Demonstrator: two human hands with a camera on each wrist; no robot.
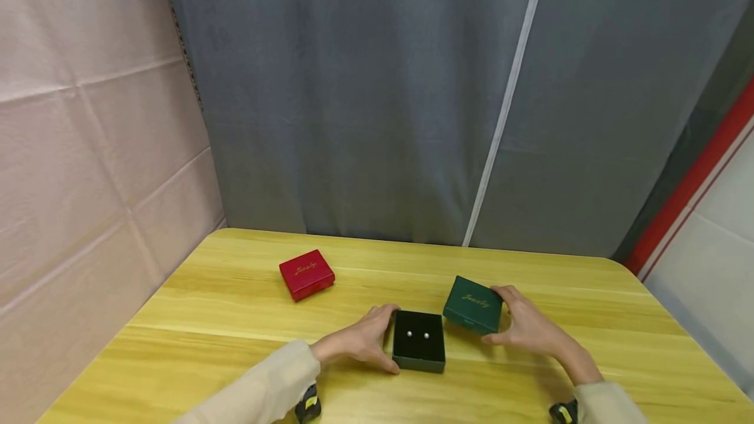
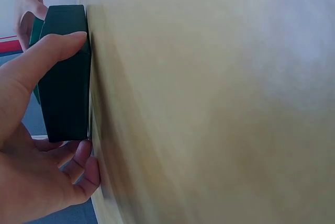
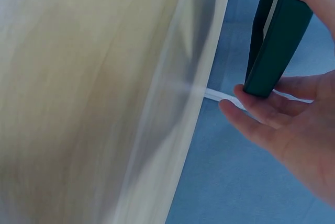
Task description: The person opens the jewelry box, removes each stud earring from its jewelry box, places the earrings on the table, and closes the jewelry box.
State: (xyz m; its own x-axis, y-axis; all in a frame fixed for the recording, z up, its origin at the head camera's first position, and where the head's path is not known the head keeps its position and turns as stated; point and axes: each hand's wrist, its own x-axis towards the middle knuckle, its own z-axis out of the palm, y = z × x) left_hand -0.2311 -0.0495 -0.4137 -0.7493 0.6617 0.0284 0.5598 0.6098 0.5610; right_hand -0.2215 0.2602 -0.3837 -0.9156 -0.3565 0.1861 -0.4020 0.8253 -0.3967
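A dark green jewelry box base rests on the table, its black insert facing up with two pearl stud earrings set in it. My left hand grips the base from the left, thumb at the near side and fingers at the far side. To the right, my right hand holds the green lid, marked with gold "Jewelry" lettering, by its right edge. In the right wrist view the lid is raised off the table, pinched between thumb and fingers. The left wrist view shows the base's side wall.
A closed red jewelry box with gold lettering lies at the back left of the wooden table. Behind the table hangs a grey curtain; pinkish cloth covers the left side.
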